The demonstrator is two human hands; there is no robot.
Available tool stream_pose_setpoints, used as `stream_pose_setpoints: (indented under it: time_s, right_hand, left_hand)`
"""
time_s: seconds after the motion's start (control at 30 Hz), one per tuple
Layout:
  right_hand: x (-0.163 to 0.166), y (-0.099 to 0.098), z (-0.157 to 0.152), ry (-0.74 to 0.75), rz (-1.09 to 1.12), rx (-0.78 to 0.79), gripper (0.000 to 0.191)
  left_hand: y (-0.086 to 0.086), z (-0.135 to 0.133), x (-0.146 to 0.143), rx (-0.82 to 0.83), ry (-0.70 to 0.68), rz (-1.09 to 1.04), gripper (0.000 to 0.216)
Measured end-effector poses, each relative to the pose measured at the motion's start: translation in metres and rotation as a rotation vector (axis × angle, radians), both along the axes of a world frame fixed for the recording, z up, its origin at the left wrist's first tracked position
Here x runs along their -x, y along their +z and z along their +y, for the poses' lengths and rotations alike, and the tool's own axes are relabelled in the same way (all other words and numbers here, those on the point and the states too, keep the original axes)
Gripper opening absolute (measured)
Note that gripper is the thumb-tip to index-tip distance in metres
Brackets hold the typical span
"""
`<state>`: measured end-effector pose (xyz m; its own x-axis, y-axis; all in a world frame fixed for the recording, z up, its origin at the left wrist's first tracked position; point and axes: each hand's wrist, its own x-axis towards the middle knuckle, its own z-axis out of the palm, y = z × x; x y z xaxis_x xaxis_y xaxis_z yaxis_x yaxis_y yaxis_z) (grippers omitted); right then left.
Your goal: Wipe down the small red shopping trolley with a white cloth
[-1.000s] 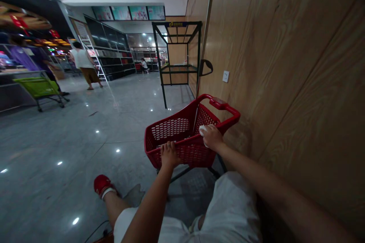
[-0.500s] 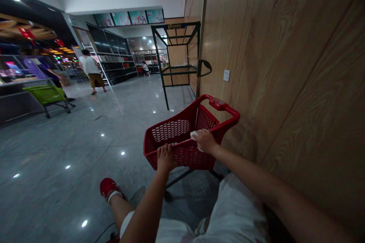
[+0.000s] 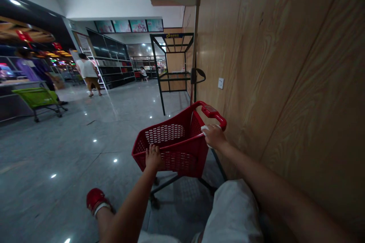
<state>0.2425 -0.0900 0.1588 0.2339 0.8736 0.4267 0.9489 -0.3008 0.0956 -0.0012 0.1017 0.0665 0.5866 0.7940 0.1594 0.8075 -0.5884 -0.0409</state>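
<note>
A red plastic shopping cart (image 3: 196,159) with perforated sides stands in front of me, its basket tapering to the left and its handle up at the right. My left hand (image 3: 154,157) hooks its fingers over the near rim, toward the narrow end. Farther right, my right hand (image 3: 214,136) is closed on a crumpled white cloth (image 3: 204,128), possibly a tissue, and presses it to the rim near the base of the handle. Most of the cloth is hidden under the fingers. Below the basket, the dark legs and wheels partly show.
A wood-panelled wall (image 3: 256,83) with a socket (image 3: 221,83) runs close along the right. Behind the cart stands a dark metal rack (image 3: 159,79). At left are a green cart (image 3: 37,98) and two walking people; another person crouches far back by shelves.
My right hand has slid the cloth along the rim toward the handle. My left hand stays on the near rim. The cart sits farther left in view, and the people at left have shifted slightly.
</note>
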Motion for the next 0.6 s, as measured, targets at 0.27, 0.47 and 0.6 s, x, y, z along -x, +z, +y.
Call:
stream_pose_setpoints:
  time_s: [0.27, 0.47, 0.6]
  right_hand:
    - [0.005, 0.017, 0.002, 0.237, 0.007, 0.108, 0.059]
    - [-0.060, 0.041, -0.031, 0.061, 0.038, 0.125, 0.049]
    - [-0.051, 0.033, -0.024, 0.041, 0.097, 0.061, 0.049]
  left_hand:
    - [0.041, -0.027, -0.041, -0.042, -0.182, -0.118, 0.074]
    - [0.069, -0.061, -0.083, -0.035, -0.299, -0.273, 0.065]
    - [0.090, -0.101, -0.128, -0.027, -0.497, -0.397, 0.051]
